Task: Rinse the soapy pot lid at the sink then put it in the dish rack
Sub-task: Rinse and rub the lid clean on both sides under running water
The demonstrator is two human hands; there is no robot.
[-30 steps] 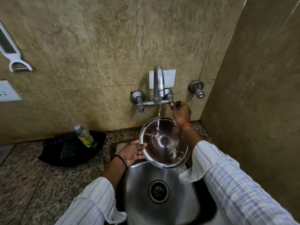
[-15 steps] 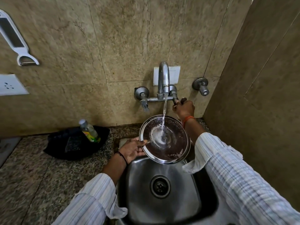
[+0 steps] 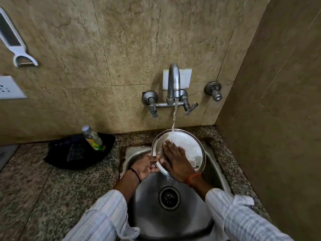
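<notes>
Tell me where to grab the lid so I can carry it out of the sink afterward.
Pinch the thin rim of the pot lid from its left edge, where the left hand already clamps it. The lid is a shallow, tilted steel disc, wet under the running water, so its face, where the right hand lies flat, is likely slippery; the rim looks safer.

Over the sink (image 3: 175, 221), the left hand (image 3: 145, 166) is gripping the steel pot lid (image 3: 189, 145)'s rim while the right hand (image 3: 175, 160) is lying flat on it under the tap (image 3: 173, 80)'s stream.

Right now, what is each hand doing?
Left hand: closed on the pot lid rim.
Right hand: open, flat on the lid.
</notes>
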